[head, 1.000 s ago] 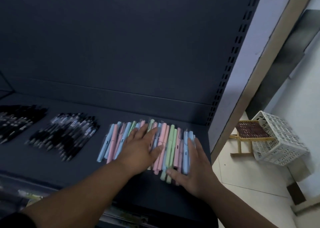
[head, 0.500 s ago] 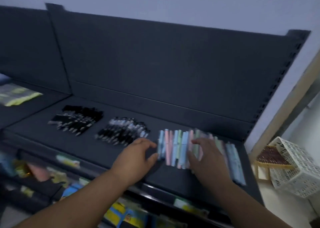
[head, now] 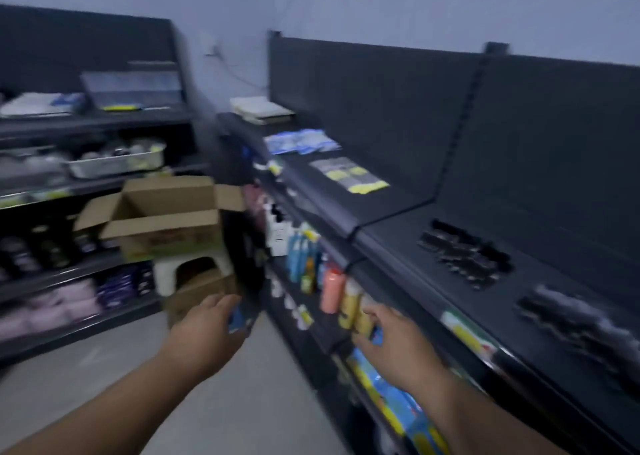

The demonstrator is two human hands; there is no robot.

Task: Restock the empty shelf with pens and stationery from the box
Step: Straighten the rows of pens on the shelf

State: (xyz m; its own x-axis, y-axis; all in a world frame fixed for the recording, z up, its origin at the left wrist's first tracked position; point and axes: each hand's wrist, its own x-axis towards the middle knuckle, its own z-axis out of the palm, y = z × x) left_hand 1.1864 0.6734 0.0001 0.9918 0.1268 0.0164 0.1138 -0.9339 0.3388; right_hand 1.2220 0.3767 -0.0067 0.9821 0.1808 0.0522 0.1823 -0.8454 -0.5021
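Observation:
An open cardboard box stands on a small white stool at the centre left, its flaps spread. The dark top shelf runs along the right, with two heaps of black pens on it. My left hand hangs in the aisle below the box, fingers relaxed, holding nothing. My right hand hovers in front of the lower shelves, fingers loose and empty. The pastel pens are out of view. The whole picture is blurred by motion.
Bottles and packets fill the lower shelves on the right. Yellow-and-grey packs and blue packets lie further along the top shelf. Another rack with goods stands at the left. A second carton sits under the stool; grey floor between.
The view has swung left from the pastel pens to the aisle and box. Both hands have come off the pens and now hang free in the air.

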